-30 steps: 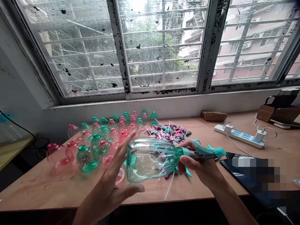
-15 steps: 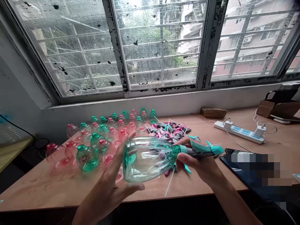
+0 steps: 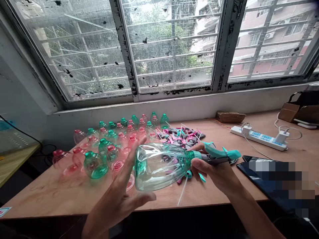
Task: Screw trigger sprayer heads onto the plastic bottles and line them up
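Evidently the lettering is beyond reading: the card (image 3: 5, 211) at the tabletop's (image 3: 62, 196) front left corner is too small, and the dark flat device (image 3: 264, 182) at the front right edge is partly pixelated.

Both hands are raised above the front edge's middle. Palm turned inward, the left hand (image 3: 117, 197) is spread around the base of a clear green bottle (image 3: 159, 169), fingers up and thumb below; I can't tell if it touches. The right hand (image 3: 218, 176) grasps the teal-and-grey spray head (image 3: 221, 154) near its collar, at the bottle's neck. The bottle lies sideways in the air, neck toward the right edge.

On the tabletop's left half stand eleven green bottles (image 3: 96, 167) that I can count and over a dozen pink bottles (image 3: 61, 161), overlapping. One heap of spray heads (image 3: 181, 137) lies toward the back edge's middle, too tangled to count. Nearer the right edge is one power strip (image 3: 259, 137) with two plugs.
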